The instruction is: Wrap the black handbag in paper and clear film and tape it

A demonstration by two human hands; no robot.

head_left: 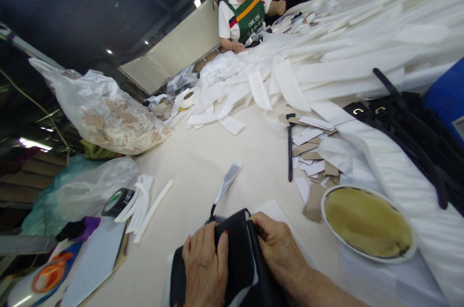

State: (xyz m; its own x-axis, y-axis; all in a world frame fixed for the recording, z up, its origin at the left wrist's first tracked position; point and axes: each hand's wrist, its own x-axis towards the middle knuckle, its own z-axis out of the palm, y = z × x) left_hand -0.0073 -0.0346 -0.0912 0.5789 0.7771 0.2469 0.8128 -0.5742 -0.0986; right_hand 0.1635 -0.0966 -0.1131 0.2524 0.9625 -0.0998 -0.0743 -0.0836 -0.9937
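Note:
A black leather-like piece (235, 244), folded and perhaps a bag, lies at the front of the table with a pale layer showing along its right part. My left hand (205, 268) rests flat on top of it, fingers stretched out. At its right edge, my right hand (277, 246) pinches the black material between thumb and fingers. From the far end of the piece sticks out a thin black strap whose end is wrapped in clear plastic (228, 179). The lower part of the piece runs out of view.
Right stand an oval dish of yellowish stuff (368, 222), card scraps (315, 152), black straps (406, 128) and a blue container (447, 96). Left are white strips (139, 200), a tape roll (118, 200), scissors (52, 273) and a plastic bag (105, 109). A co-worker (246, 12) works opposite, behind white foam strips (326, 65).

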